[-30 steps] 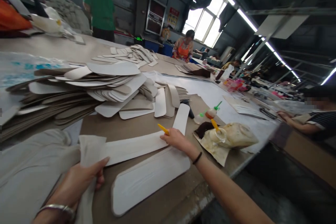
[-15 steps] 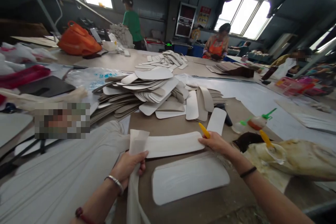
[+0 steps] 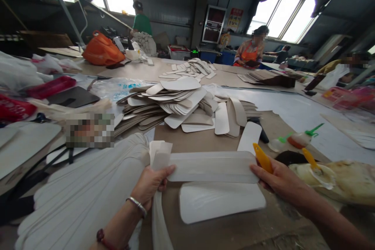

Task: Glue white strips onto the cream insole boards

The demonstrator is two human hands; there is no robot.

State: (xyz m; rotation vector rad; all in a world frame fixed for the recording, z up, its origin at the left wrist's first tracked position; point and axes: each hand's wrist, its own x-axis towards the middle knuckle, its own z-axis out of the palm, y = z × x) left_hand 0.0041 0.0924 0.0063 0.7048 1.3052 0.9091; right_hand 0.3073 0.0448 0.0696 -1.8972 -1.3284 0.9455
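Between my two hands stretches a long white panel (image 3: pixel 212 167) with rounded ends and a greyish sheen along its length. My left hand (image 3: pixel 155 183) is closed on a bundle of thin white strips (image 3: pixel 161 153), its thumb at the panel's left end. Long tails of the strips hang below that hand. My right hand (image 3: pixel 272 175) pinches the panel's right end and also holds a yellow plastic tool (image 3: pixel 262 158), whose lower part is hidden by the fingers. Just below the held panel, another white panel (image 3: pixel 222 203) with rounded corners lies on the brown board (image 3: pixel 216 232).
A large pile of white panels (image 3: pixel 181 101) stands behind my hands. White fabric (image 3: pixel 84 191) is spread at left. On the right are a stained yellowish container (image 3: pixel 345 179) with another yellow tool (image 3: pixel 310 159) and a green-tipped bottle (image 3: pixel 301 139). Co-workers stand farther back.
The view has shifted, so the scene sits farther right. My right hand has moved to the right with the yellow tool, and the held panel now looks greyer, with a lengthwise band.
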